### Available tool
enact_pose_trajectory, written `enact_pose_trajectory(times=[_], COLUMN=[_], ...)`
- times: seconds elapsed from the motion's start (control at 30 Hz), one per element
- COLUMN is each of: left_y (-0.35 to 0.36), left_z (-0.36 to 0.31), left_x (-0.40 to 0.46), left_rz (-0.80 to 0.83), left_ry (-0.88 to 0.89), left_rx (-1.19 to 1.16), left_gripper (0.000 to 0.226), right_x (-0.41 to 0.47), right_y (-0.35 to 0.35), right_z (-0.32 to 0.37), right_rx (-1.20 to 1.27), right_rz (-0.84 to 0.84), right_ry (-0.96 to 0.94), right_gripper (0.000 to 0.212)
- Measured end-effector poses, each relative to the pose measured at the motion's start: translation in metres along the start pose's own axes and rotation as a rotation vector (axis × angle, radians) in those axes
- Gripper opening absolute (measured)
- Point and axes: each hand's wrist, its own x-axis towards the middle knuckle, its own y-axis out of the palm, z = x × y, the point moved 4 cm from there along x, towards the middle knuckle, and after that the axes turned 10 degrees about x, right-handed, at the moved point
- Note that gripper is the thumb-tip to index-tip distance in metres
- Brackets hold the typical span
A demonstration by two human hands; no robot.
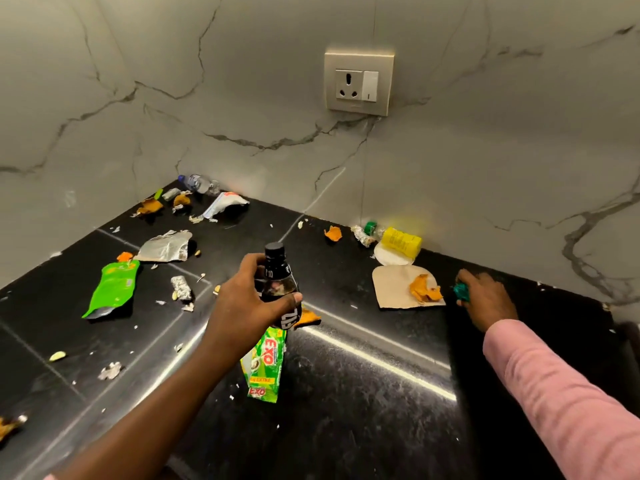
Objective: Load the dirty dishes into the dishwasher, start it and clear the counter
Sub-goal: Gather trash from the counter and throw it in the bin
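Observation:
My left hand (249,303) grips a dark cola bottle (278,282) with a black cap, held upright above the black counter (381,393). A green EXO wrapper (265,365) hangs below that hand, pinched against the bottle. My right hand (488,299), in a pink sleeve, rests on the counter at the right and holds a crumpled teal wrapper (461,292). Beside it lies a brown paper piece (391,289) with an orange peel (424,289) on it.
Litter is strewn over the counter: a green pouch (112,287), foil wrapper (166,245), white packet (225,204), clear plastic bottle (197,183), yellow crushed bottle (400,240), foil balls, orange peels and crumbs. A marble wall with a socket (358,83) stands behind.

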Motion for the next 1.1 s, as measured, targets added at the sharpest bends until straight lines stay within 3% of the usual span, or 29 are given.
enact_pose_trajectory(times=[0.27,0.47,0.67,0.8,0.93,1.1], left_y=[-0.010,-0.040,-0.075,-0.078,-0.053,0.019], left_z=[0.009,0.015,0.046,0.087,0.136,0.216], left_x=[-0.038,-0.098,-0.196,-0.291,-0.378,-0.473], left_rz=[-0.057,-0.100,-0.112,-0.102,-0.037,-0.022], left_ry=[-0.075,-0.077,-0.150,-0.250,-0.403,-0.696], left_rx=[-0.025,-0.057,-0.074,-0.057,-0.035,-0.175], left_gripper=[0.049,0.048,0.048,0.053,0.054,0.057], right_x=[-0.042,-0.128,-0.246,-0.346,-0.427,-0.488], right_y=[-0.028,-0.030,-0.013,0.029,0.114,0.239], right_z=[0.035,0.099,0.154,0.178,0.176,0.147], right_rx=[0.352,0.548,0.681,0.834,0.968,0.950], right_rz=[-0.110,0.038,0.094,0.275,0.605,0.874], right_ry=[0.023,-0.022,-0.187,-0.255,-0.089,0.329], right_gripper=[0.049,0.058,0.048,0.041,0.032,0.039])
